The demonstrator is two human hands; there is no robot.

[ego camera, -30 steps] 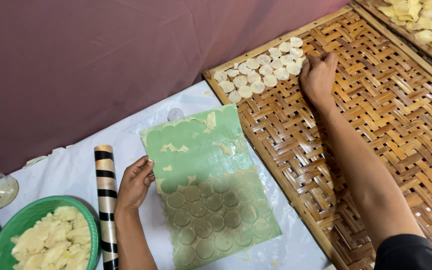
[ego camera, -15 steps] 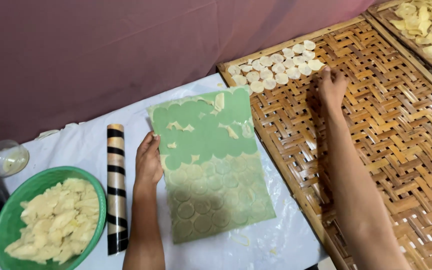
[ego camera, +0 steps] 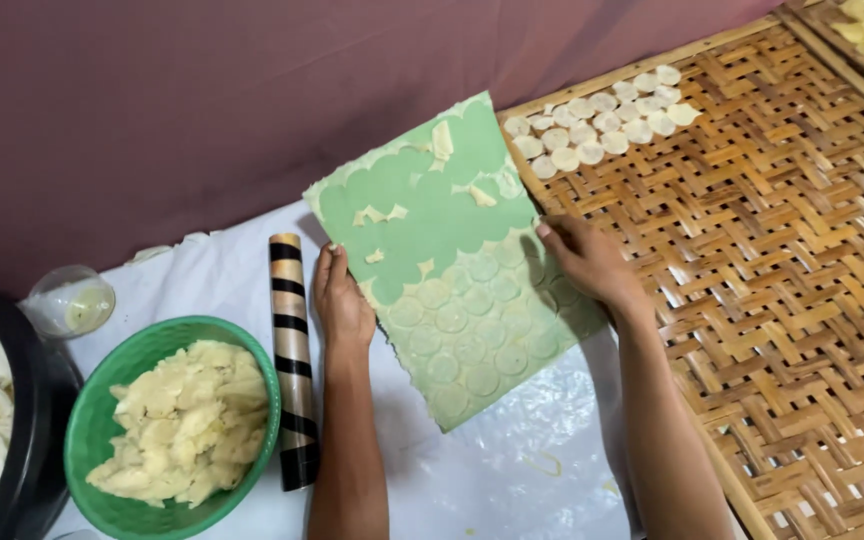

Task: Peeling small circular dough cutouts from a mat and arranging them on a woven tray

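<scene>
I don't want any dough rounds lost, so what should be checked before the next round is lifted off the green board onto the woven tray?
1. Left hand steadying the green board at its left edge: ok.
2. Right hand on the board's right edge: ok.
3. Cut rounds left on the board's lower half: ok.
4. Bare space on the woven tray beside the laid rounds: ok.
5. Rounds loose from the board: cannot tell.

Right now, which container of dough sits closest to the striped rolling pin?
The green bowl heaped with dough scraps; its rim nearly touches the rolling pin, unlike the black pan farther left.
</scene>
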